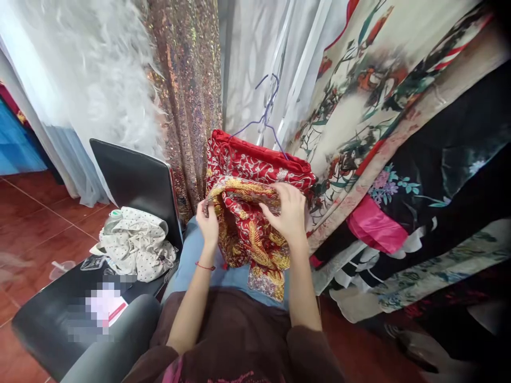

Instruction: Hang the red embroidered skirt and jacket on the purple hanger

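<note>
As you look down at your lap, a red and gold garment (259, 234) lies bunched over the light blue cloth (186, 260) there, its upper edge raised between your two hands. Your left hand (207, 226) is at the garment's left edge, thumb and fingertips close together; it seems to pinch the fabric, though the fingertips are small and partly hidden. A thin red bracelet (205, 266) circles that wrist. Your right hand (290, 213) is at the upper right of the garment, its fingers bent over the edge and its thumb held apart from them over the front, so that hand is partly spread.

Just beyond your hands, a red piece with silver swirls (255, 162) hangs from a purple hanger (264, 119). Sequined cloth (187, 85) and white feathery cloth (107, 74) hang ahead to the left, and flower-patterned cloth (359, 90) hangs to the right, near a black garment with a pink band (451, 149). On your left, a black chair (133, 178) holds a crumpled white dotted cloth (139, 247) and a pale paper (107, 306), partly blurred out.
</note>
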Motion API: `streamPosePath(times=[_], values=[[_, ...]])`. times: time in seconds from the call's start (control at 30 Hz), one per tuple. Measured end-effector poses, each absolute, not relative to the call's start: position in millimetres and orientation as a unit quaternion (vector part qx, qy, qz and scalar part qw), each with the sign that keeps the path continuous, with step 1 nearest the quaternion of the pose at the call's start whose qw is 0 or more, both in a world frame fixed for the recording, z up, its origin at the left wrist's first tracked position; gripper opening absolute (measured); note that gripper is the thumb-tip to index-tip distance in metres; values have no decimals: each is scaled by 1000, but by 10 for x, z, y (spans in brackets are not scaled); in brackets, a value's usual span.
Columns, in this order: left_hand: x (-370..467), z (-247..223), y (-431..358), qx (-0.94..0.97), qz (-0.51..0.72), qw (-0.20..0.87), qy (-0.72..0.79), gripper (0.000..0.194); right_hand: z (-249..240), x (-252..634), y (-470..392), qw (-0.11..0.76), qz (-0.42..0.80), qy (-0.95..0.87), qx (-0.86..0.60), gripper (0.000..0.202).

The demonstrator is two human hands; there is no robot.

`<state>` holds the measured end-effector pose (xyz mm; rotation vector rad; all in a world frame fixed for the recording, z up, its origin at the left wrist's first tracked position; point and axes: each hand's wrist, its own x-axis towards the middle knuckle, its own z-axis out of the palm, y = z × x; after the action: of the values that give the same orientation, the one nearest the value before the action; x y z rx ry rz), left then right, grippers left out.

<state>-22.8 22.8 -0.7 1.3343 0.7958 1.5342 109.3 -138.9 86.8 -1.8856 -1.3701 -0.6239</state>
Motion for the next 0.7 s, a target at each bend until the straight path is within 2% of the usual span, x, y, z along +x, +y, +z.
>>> streamPosePath(times=[0.07, 0.17, 0.27, 0.3, 0.37, 0.43, 0.53, 0.6, 0.7], values=[[-347, 37, 291, 572, 607, 437, 336, 34, 650, 1273, -1486, 310, -273, -471, -780, 51], [-475, 138, 286, 657, 524, 346, 417, 39, 419, 1466, -1519, 259, -219, -463, -819, 30], [-596, 263, 220, 728, 351, 243, 536, 55, 381, 1452, -1473, 288, -239, -439, -817, 19], [-645, 306, 200, 745, 291, 249, 546, 56, 404, 1400, -1460, 311, -259, -430, -807, 18], [-753, 383, 170, 775, 227, 334, 486, 59, 480, 1237, -1456, 357, -290, -416, -785, 18], [-849, 439, 156, 781, 256, 452, 347, 62, 581, 1009, -1498, 392, -311, -411, -762, 20], [-922, 454, 183, 736, 329, 559, 191, 49, 739, 569, -1638, 427, -315, -447, -720, 30], [-918, 430, 257, 717, 363, 563, 189, 43, 824, 245, -1744, 444, -297, -496, -684, 34], [-856, 445, 451, 726, 409, 511, 209, 29, 894, -184, -1803, 463, -238, -580, -626, 30]])
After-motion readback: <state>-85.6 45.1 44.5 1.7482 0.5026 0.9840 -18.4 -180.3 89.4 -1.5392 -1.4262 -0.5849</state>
